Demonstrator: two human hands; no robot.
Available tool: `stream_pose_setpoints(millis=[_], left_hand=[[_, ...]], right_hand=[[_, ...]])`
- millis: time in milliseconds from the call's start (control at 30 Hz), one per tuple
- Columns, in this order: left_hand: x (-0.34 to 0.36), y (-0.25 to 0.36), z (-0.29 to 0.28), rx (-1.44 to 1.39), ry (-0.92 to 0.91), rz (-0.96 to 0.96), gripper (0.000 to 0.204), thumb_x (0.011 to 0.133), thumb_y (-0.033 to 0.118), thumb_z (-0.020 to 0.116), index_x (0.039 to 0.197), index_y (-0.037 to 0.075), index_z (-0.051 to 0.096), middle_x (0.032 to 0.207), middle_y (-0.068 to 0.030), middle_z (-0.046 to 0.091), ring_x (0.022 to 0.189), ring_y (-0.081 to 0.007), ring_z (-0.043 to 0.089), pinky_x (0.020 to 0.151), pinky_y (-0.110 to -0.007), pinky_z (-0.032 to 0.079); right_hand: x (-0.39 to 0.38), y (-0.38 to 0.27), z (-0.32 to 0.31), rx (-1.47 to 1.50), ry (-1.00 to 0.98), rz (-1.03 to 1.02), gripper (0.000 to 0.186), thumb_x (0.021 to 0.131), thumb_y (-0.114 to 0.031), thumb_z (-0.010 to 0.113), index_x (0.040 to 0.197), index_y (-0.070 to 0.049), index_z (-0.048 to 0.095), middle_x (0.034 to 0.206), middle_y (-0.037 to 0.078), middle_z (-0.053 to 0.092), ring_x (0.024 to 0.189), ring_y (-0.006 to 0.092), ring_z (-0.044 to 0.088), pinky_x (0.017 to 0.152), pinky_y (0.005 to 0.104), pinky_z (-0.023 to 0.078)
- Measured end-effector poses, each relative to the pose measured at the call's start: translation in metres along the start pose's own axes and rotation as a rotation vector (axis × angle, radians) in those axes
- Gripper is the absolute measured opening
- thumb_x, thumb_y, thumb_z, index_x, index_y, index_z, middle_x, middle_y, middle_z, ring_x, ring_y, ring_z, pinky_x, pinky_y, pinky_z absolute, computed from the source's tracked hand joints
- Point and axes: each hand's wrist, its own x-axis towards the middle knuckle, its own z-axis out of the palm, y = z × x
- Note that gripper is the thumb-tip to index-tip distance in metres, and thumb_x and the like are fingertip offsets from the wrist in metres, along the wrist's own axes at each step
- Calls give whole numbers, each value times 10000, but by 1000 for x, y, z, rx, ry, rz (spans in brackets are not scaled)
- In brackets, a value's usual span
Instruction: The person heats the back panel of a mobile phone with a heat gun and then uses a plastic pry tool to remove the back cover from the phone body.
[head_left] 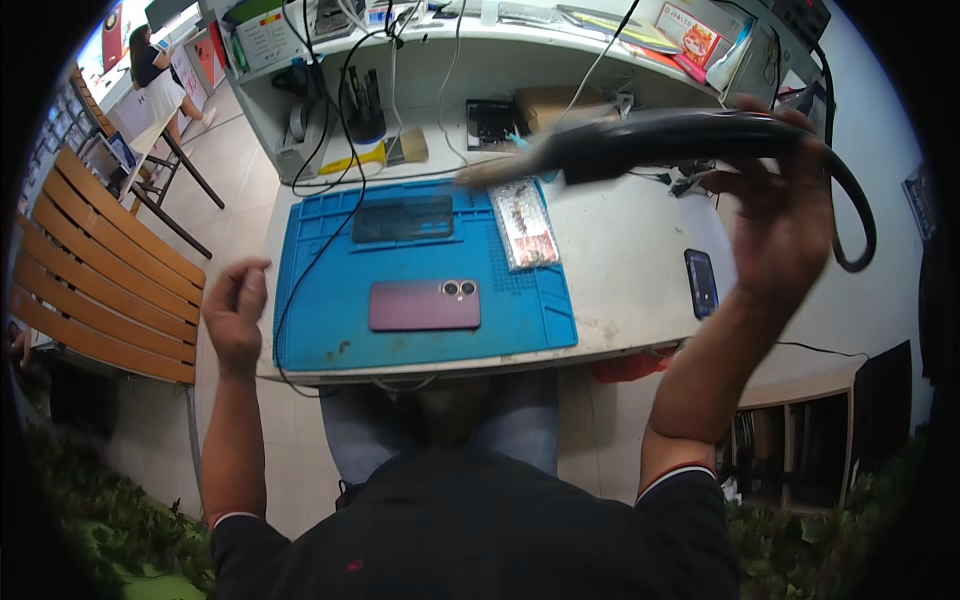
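Observation:
In my right hand (785, 215) is a black hot air gun (650, 140), raised over the right part of the bench. Its metal nozzle, blurred by motion, points left above the far side of the blue repair mat (325, 320); the thick black hose loops down beyond my wrist. My left hand (236, 310) is off the mat's left edge, its fingers curled in with nothing visible in them. On the mat lies a purple phone (424, 305), back up, with two camera rings. Behind it rests a dark phone-shaped panel (403, 218). A bubble-wrapped packet (525, 225) lies across the mat's right side.
A dark phone (701, 283) lies on the bench to the right. A black cable (340, 232) crosses the mat's left side. Under the shelf stand a tool holder (366, 122) and a brush (407, 147). A wooden slatted bench (115, 265) is at left; a person (160, 75) stands far off.

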Motion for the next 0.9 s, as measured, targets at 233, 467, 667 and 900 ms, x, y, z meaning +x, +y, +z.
stream_pose_setpoints(millis=[233,467,667,900], left_hand=[[50,161,48,110,-697,333,576,1049,453,783,1342,-40,734,1098,-82,710,723,-70,561,637,-227,422],[65,158,73,269,-663,155,341,1009,282,883,1103,3,711,850,-34,738,758,-112,681,706,-299,545],[73,78,83,274,-344,174,295,1042,266,856,1083,18,703,806,-18,705,743,-98,645,704,-306,531],[68,66,94,373,-371,248,326,1033,279,859,1112,0,711,822,-58,743,744,-133,717,680,-302,555]], right_hand=[[2,87,164,-280,-254,304,306,1211,-263,548,1361,-2,604,1126,210,815,881,259,843,704,343,707],[-3,127,164,-538,-262,196,501,1027,-354,852,1333,5,682,1141,187,779,910,292,801,783,413,637],[-152,221,75,-1082,-620,528,861,819,-552,970,1443,-24,701,1348,204,689,1201,427,701,1034,477,585],[-149,232,78,-958,-660,548,808,745,-540,998,1353,-64,759,1303,164,685,1224,402,696,1035,468,588]])
